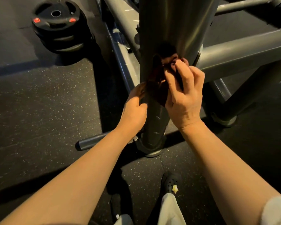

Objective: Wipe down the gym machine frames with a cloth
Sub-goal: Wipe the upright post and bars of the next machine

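Dark brown cloth (157, 80) sits bunched against the upright post (170, 30), where we pinch it with our right hand (183, 96) and our left hand (135, 108), likely regathering it, weight plates (57, 23) lying well left.

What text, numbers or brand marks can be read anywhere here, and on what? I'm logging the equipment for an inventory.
No text can be read in this view.
Top weight plate: two red labels, too blurred to read.
Upright frame post: no lettering visible.
Cloth held by the hands: no print visible.
Black shoe: a yellow charm, no lettering.
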{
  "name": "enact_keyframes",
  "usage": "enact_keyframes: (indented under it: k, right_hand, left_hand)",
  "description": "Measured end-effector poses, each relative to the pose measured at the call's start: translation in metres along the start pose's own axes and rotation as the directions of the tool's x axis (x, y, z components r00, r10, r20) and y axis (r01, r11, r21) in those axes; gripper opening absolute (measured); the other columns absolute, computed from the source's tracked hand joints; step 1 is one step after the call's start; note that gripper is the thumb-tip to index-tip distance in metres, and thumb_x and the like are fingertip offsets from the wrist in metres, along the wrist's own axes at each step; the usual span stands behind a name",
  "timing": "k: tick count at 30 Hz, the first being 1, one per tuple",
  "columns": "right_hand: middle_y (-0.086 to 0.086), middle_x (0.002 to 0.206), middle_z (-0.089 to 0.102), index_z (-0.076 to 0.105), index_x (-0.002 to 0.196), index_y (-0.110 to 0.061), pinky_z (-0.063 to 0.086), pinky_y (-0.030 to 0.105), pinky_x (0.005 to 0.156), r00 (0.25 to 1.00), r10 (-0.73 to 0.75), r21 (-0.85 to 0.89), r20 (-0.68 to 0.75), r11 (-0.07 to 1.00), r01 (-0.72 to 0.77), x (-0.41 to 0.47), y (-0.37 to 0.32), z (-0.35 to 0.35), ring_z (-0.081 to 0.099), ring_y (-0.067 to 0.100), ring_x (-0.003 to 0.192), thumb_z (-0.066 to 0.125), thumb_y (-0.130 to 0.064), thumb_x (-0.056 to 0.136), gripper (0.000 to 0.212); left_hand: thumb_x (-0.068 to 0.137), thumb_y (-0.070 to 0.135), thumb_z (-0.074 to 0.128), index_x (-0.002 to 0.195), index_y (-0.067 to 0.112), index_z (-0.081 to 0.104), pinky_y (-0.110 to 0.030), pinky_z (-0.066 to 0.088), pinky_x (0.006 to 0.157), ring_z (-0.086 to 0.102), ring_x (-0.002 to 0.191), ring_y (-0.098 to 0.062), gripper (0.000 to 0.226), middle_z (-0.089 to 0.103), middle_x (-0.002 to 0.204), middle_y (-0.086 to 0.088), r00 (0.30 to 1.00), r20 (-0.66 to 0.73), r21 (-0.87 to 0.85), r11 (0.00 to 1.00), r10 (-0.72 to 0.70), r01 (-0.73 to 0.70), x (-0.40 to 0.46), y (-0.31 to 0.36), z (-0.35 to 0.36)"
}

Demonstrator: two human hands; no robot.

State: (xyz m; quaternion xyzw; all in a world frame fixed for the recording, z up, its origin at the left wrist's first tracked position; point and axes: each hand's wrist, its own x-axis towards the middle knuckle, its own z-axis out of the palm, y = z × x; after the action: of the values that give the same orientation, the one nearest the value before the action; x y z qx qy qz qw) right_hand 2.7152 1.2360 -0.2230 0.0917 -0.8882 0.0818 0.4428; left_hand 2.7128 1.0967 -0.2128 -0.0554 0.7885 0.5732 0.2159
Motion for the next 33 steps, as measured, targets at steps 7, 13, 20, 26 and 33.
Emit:
enact_keyframes:
  k: [7, 13, 20, 26, 33]
  right_hand:
    - [0.019, 0.119, 0.057, 0.066, 0.111, 0.000, 0.045, 0.032, 0.085, 0.783, 0.381, -0.129, 0.493, 0.921, -0.367, -0.104, 0.016, -0.030, 0.052, 0.038, 0.099, 0.073, 0.005, 0.071, 0.041]
    - [0.028, 0.129, 0.049, 0.061, 0.117, 0.006, 0.030, 0.027, 0.106, 0.906, 0.422, 0.083, 0.018, 0.903, -0.422, -0.018, 0.004, -0.015, 0.042, 0.031, 0.120, 0.062, -0.007, 0.089, 0.032]
    - [0.016, 0.119, 0.057, 0.064, 0.103, -0.001, 0.043, 0.030, 0.086, 0.840, 0.456, 0.033, 0.294, 0.873, -0.486, -0.059, 0.008, -0.018, 0.048, 0.029, 0.104, 0.066, -0.003, 0.083, 0.020]
    - [0.015, 0.128, 0.048, 0.064, 0.105, -0.001, 0.037, 0.023, 0.088, 0.892, 0.440, 0.100, 0.099, 0.888, -0.449, -0.020, 0.000, -0.010, 0.048, 0.032, 0.104, 0.064, -0.005, 0.087, 0.019]
    - [0.012, 0.126, 0.049, 0.063, 0.108, -0.003, 0.039, 0.024, 0.095, 0.835, 0.342, 0.102, 0.431, 0.901, -0.422, -0.088, -0.002, -0.027, 0.047, 0.030, 0.109, 0.070, -0.011, 0.085, 0.025]
  left_hand:
    - [0.094, -0.005, 0.045, 0.142, 0.028, 0.043, -0.029, 0.039, 0.108, 0.044, 0.131, -0.007, 0.059, 0.048, 0.141, 0.007, 0.995, 0.074, -0.011, 0.997, 0.073, -0.072, 0.002, -0.019, 0.002]
    - [0.096, 0.004, 0.049, 0.142, 0.021, 0.038, -0.034, 0.047, 0.104, 0.051, 0.125, -0.014, 0.051, 0.044, 0.140, -0.001, 0.982, 0.043, 0.025, 0.982, 0.185, -0.187, -0.005, -0.022, 0.024]
    - [0.095, -0.002, 0.046, 0.148, 0.031, 0.027, -0.032, 0.041, 0.108, 0.049, 0.126, -0.017, 0.065, 0.034, 0.139, -0.003, 0.988, -0.018, 0.027, 0.988, 0.153, -0.153, -0.014, -0.023, 0.040]
    - [0.095, -0.004, 0.046, 0.147, 0.030, 0.032, -0.031, 0.042, 0.108, 0.042, 0.133, -0.013, 0.063, 0.033, 0.144, -0.001, 0.988, -0.046, 0.039, 0.988, 0.150, -0.148, -0.014, -0.025, 0.043]
    - [0.096, -0.002, 0.042, 0.140, 0.027, 0.041, -0.027, 0.044, 0.104, 0.050, 0.118, -0.010, 0.052, 0.043, 0.131, -0.002, 0.995, -0.025, 0.094, 0.991, 0.101, -0.098, -0.015, -0.042, 0.039]
